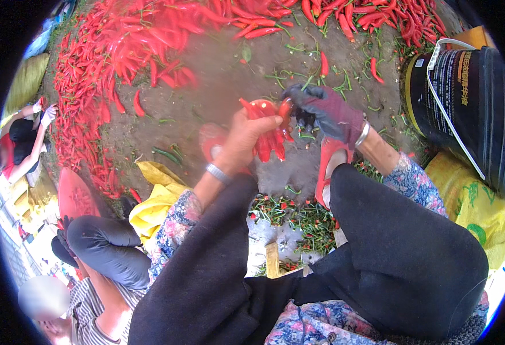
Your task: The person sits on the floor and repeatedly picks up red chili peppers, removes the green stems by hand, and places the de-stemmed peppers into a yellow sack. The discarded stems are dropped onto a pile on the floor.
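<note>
My bare left hand (246, 138) holds several red chili peppers (266, 138) fanned side by side, the thumb pressed across them. Close on their right is my right hand (325, 108), in a dark glove with a maroon back. Its fingers are bent at the top of a red chili at the bunch's right edge, and a green stem stands up between them. Whether that chili is held by the right hand too, I cannot tell. Cut-off green stems (317, 233) lie in a heap between my legs. A big pile of red chilies (118, 43) spreads over the ground ahead and to the left.
A black bucket with a white handle (459, 99) lies tilted at the right, above a yellow woven sack (476, 202). Yellow cloth (159, 198) lies by my left forearm. One person (105, 267) sits close on the left beside a red basin (77, 194); another (24, 142) works farther off.
</note>
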The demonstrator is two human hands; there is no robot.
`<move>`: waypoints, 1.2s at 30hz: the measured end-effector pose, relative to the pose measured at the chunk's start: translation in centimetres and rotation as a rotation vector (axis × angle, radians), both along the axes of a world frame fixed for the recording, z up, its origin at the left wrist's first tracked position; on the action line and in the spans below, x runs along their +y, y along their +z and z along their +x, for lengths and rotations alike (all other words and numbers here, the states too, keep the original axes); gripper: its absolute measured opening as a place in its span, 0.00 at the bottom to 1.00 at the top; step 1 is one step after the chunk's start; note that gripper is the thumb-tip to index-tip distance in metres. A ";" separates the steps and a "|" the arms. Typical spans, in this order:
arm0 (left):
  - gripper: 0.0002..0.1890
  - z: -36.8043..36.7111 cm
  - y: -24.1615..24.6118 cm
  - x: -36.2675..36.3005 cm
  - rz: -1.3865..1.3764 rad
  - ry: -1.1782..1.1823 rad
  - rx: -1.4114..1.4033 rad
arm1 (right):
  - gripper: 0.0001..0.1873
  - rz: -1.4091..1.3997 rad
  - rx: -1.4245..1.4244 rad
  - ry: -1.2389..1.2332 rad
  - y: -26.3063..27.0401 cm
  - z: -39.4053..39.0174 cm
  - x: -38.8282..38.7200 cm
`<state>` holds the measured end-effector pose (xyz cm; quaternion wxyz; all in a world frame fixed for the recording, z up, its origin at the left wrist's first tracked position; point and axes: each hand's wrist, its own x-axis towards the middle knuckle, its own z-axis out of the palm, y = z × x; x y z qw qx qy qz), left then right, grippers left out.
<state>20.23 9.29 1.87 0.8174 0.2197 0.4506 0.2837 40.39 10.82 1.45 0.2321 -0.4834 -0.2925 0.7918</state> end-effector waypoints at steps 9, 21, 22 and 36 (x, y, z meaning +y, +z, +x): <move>0.12 -0.4 -1.3 -0.9 -0.270 0.023 -0.127 | 0.12 1.163 -0.977 0.378 -2.1 -1.7 0.8; 0.18 -1.2 -1.8 -0.1 -0.031 0.382 -0.183 | 0.17 0.249 -0.259 0.244 -0.1 -2.8 -2.6; 0.19 -1.1 -2.1 -0.2 0.055 0.341 -0.233 | 0.18 0.384 -0.308 0.372 -0.6 -3.1 -3.0; 0.24 -4.5 -1.7 1.2 -0.052 0.529 -0.457 | 0.19 0.533 0.776 -0.655 12.5 11.9 1.3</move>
